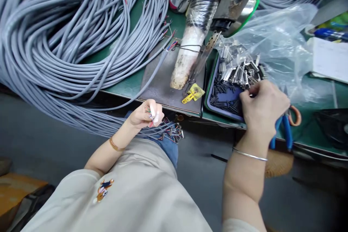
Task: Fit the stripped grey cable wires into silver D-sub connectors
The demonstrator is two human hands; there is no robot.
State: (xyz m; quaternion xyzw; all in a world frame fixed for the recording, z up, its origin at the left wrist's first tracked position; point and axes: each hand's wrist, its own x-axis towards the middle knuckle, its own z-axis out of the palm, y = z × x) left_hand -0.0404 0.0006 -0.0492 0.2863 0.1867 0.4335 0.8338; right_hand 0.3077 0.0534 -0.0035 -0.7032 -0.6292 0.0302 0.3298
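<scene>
My left hand (150,114) is closed in a pinch, with thin coloured wires (151,124) showing between its fingers. White wraps cover some of its fingertips. Just beside it, grey cables (114,123) run across my lap and end in a cluster of small metal connectors (176,132). My right hand (264,107) reaches over the near right corner of a tray (208,96), thumb and forefinger brought together; whatever they pinch is too hidden to name. Inside the tray lie silvery metal connectors (243,72) and many short black tubes (223,96).
Large bundles of grey cable (67,43) cover the left of the green table. A foil-wrapped duct (190,43) and a metal-bodied tool (206,52) slant down above a dark board (160,76) holding a yellow tag (193,93). Pliers (286,130) lie right of the tray, near a plastic bag (285,43).
</scene>
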